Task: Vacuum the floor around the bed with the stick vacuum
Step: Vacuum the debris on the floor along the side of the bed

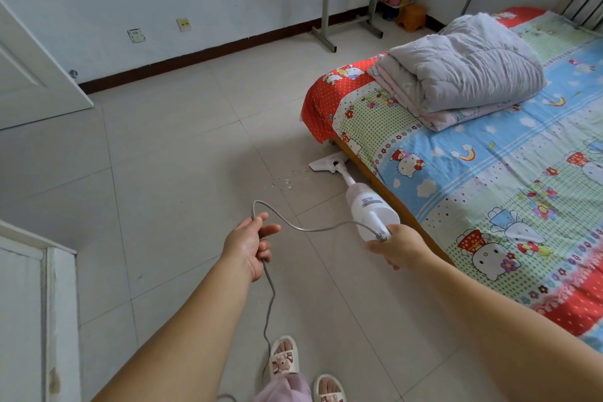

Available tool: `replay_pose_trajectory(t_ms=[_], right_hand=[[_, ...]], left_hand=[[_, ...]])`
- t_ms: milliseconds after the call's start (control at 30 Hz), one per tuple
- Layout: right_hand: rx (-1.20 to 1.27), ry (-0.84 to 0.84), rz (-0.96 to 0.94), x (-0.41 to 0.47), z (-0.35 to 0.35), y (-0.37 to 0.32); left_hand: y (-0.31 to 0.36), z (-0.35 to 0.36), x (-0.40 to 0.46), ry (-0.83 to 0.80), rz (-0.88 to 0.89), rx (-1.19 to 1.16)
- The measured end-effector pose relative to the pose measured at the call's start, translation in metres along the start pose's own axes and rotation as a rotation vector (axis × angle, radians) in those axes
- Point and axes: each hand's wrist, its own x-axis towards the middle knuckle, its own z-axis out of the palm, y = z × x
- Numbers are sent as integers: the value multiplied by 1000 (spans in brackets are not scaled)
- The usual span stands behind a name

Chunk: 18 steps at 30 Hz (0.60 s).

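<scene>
Two slippered feet [305, 372], two hands: left hand [249, 246] grasping one cord [270, 290], right hand [396, 246] grasping one stick vacuum [368, 202].

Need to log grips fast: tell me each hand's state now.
Left hand: holding the thin grey power cord.
Right hand: gripping the white plastic stick vacuum by its handle.

Head cam, wide-angle, looks fwd/down over both forearms; floor [182, 147] near, bed [489, 173] at right.
</scene>
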Motion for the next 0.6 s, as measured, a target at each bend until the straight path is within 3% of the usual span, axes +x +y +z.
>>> replay_pose_trajectory(t_ms=[267,600], right_hand=[[-61,40,9,4,1,-25],[-136,9,31,-71,8,-22]], left_hand=[[22,-12,17,11,-3,19],[22,16,12,-37,3,58]])
